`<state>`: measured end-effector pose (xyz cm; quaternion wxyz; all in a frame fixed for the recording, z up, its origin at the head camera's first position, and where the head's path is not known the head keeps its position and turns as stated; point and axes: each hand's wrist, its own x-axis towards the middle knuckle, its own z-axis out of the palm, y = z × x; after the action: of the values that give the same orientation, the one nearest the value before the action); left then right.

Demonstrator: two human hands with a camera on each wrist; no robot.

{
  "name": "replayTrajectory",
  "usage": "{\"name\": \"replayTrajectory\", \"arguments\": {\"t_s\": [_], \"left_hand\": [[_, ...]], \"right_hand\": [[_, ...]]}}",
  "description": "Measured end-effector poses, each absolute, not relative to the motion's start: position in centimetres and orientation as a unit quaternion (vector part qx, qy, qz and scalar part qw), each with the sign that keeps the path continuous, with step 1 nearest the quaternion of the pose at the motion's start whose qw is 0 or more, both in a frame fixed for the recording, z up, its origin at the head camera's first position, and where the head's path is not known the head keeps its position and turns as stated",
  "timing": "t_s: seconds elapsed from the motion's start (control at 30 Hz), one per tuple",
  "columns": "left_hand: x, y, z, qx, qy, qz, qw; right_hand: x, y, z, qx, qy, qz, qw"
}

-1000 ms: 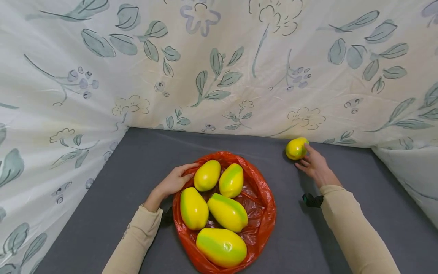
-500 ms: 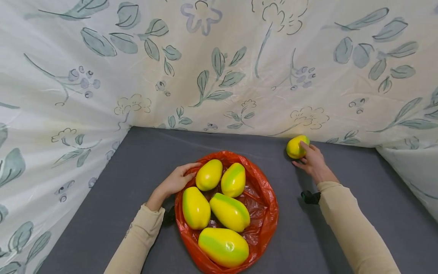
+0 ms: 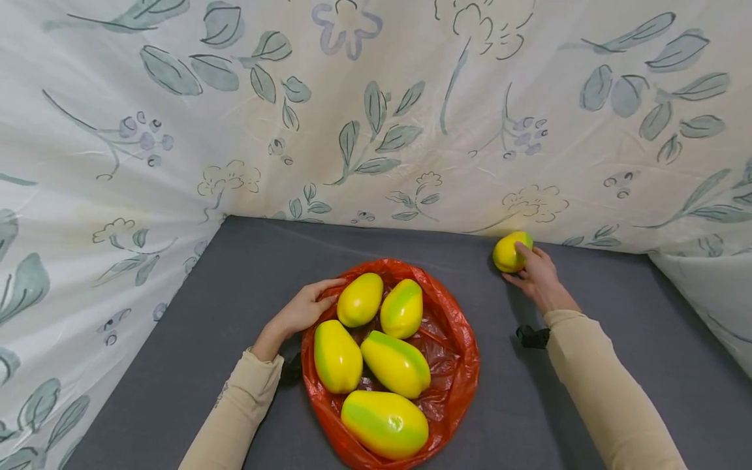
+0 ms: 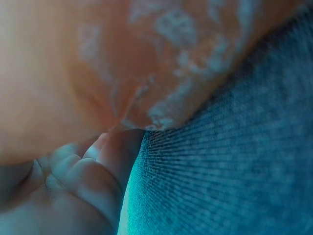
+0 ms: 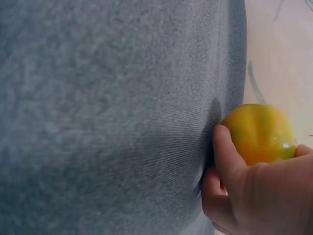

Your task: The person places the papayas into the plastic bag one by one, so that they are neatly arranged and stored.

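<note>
A round red plastic bag (image 3: 437,365), its rim rolled open, holds several yellow-green papayas (image 3: 384,424). At its upper left my left hand (image 3: 305,305) holds the rim, fingers over the edge; in the left wrist view the blurred bag (image 4: 161,63) fills the top above the palm (image 4: 73,191). Farther back on the right, another papaya (image 3: 510,253) sits by the foot of the backdrop. My right hand (image 3: 539,277) grips it from the right, thumb on its upper side. In the right wrist view, fingers (image 5: 229,152) lie along the ridged papaya (image 5: 259,132).
Dark grey cloth (image 3: 235,261) covers the table. A white sheet (image 3: 376,130) printed with leaves and flowers hangs behind and along the left, meeting the table just beyond the papaya. White fabric (image 3: 705,281) also drapes along the right edge.
The right hand's fingers have closed in around the far papaya, which has barely shifted. The left hand stays at the bag's rim. The whole view has drifted slightly.
</note>
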<state>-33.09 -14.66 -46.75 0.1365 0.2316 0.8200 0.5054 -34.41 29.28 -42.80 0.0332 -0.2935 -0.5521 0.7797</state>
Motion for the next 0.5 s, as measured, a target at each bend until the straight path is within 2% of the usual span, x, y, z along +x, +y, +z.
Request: {"name": "replayTrajectory", "arguments": {"t_s": [0.5], "left_hand": [[-33.1, -14.7, -47.2, 0.229, 0.815, 0.514, 0.138]], "right_hand": [[-31.8, 29.2, -42.8, -0.223, -0.574, 0.788, 0.013]]}}
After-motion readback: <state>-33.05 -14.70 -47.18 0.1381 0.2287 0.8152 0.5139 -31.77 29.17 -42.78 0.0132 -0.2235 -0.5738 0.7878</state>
